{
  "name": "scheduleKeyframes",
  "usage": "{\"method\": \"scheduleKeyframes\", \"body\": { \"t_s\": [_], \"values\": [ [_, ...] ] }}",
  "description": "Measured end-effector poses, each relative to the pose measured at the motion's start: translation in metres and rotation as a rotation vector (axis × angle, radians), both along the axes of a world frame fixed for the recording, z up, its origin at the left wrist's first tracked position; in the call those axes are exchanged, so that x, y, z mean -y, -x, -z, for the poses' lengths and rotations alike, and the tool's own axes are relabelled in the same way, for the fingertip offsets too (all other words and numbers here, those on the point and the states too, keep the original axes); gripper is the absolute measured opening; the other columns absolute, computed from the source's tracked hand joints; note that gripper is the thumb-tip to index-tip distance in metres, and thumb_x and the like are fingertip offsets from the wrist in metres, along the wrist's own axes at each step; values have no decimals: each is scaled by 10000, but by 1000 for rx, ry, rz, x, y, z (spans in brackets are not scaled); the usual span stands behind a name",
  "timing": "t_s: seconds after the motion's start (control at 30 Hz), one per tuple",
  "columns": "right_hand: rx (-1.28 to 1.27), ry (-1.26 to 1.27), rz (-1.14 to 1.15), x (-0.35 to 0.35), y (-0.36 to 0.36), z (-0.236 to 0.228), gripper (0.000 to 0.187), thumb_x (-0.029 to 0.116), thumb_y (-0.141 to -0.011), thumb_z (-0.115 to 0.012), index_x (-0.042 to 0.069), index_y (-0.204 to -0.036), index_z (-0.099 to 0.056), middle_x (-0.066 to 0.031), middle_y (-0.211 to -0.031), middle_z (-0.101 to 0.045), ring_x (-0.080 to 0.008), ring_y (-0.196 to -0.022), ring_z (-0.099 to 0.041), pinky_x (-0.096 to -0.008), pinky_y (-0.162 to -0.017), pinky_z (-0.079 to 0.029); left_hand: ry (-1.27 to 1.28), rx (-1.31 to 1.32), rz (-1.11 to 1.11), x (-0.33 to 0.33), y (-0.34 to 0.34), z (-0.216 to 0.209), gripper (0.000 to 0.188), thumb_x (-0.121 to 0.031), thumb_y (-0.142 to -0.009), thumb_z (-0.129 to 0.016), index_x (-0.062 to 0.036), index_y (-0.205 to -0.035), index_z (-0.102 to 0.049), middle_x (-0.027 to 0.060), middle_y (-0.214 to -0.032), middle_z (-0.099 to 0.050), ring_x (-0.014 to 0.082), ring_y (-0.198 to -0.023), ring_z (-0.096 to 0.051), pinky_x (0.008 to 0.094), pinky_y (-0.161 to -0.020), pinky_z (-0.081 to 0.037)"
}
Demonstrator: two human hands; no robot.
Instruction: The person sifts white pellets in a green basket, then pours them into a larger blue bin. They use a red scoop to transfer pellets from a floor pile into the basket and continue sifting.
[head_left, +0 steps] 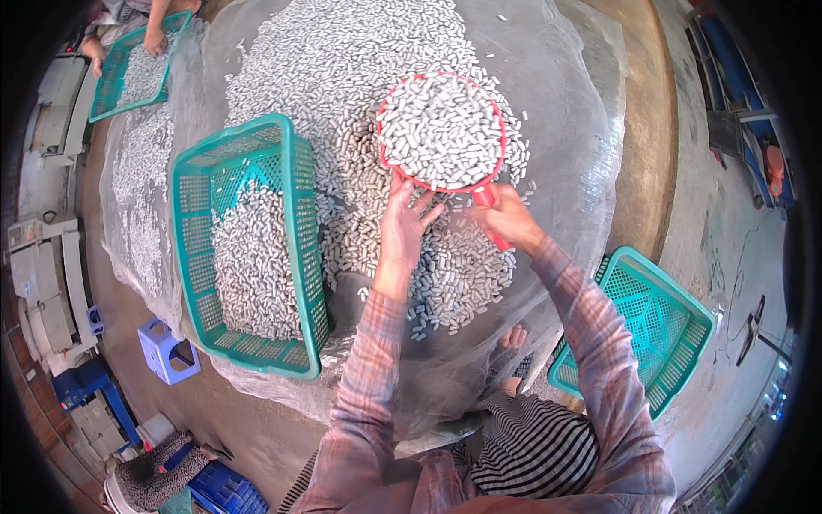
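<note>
My right hand (511, 219) is closed round the red handle (485, 196) of a round, red-rimmed scoop. Heaped in the scoop (503, 128) are small whitish cylindrical pieces (441, 128). My left hand (402, 227) is at the scoop's near left rim, fingers spread; the tips reach the rim, and whether they bear weight I cannot tell. Below both hands lies a pile of similar greyish pieces (467, 283) on a plastic sheet. To the left of my left forearm stands a green mesh basket (306, 197), partly filled with the same pieces.
Loose pieces (342, 43) cover the far part of the sheet (556, 103). At the right, a second green basket (651, 330) stands low by my forearm. Far left, another person's hands (154, 40) work at a green basket (104, 94). A blue-violet stool (167, 351) and machines line the left.
</note>
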State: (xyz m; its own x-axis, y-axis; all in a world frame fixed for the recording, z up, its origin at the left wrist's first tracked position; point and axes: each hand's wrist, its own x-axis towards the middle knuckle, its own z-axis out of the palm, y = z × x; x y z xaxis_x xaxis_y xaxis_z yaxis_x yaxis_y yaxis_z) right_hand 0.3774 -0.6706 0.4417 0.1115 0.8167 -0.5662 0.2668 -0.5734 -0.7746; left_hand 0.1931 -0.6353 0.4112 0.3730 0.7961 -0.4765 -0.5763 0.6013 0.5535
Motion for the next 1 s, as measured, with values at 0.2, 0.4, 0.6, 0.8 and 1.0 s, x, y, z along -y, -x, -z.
{"method": "scheduleKeyframes", "body": {
  "t_s": [0.2, 0.4, 0.6, 0.8, 1.0],
  "values": [
    [69, 39, 188, -7, -63, -26, 171, 116, -791, -642, -19, -872, -576, -31, -583, -551, -118, -436, -519, -279, -405, -430, -314, -185, 269, -3, -32, -34, 554, -185, -944, -475, -99, -1462, -299, 97, -1460, -376, 225, -1270, -442, 384, -971, -424],
    [279, -121, 356, -56, -148, 0, 180, 184, -776, -675, 19, -790, -604, -31, -617, -567, -124, -485, -538, -290, -435, -425, -474, -405, 319, 40, -12, -14, 352, -42, -910, -529, -63, -1260, -564, 66, -1224, -605, 160, -1063, -588, 310, -890, -478],
    [70, -37, 462, -54, -237, 10, 195, 266, -817, -693, 132, -758, -565, 37, -588, -505, -75, -447, -481, -232, -395, -402, -968, -761, 658, 88, 52, -65, 375, -23, -821, -584, -89, -1190, -600, 87, -1133, -625, 233, -966, -618, 320, -829, -523],
    [1037, 220, -259, -35, -236, -83, 482, 422, -874, -621, -48, -976, -664, -72, -670, -614, -116, -597, -580, -257, -543, -445, -1134, -1223, 739, 113, 204, -125, 607, -38, -722, -647, -117, -1308, -509, 121, -1338, -508, 308, -1236, -484, 448, -1033, -383],
    [98, -54, -516, 3, -5, -67, 313, 164, -888, -631, -37, -1127, -619, -100, -852, -682, -144, -737, -635, -261, -654, -504, 156, -1236, -526, 175, 367, -73, 817, -201, -759, -721, -70, -1428, -271, 136, -1353, -403, 321, -1170, -472, 500, -974, -413]
  ]
}}
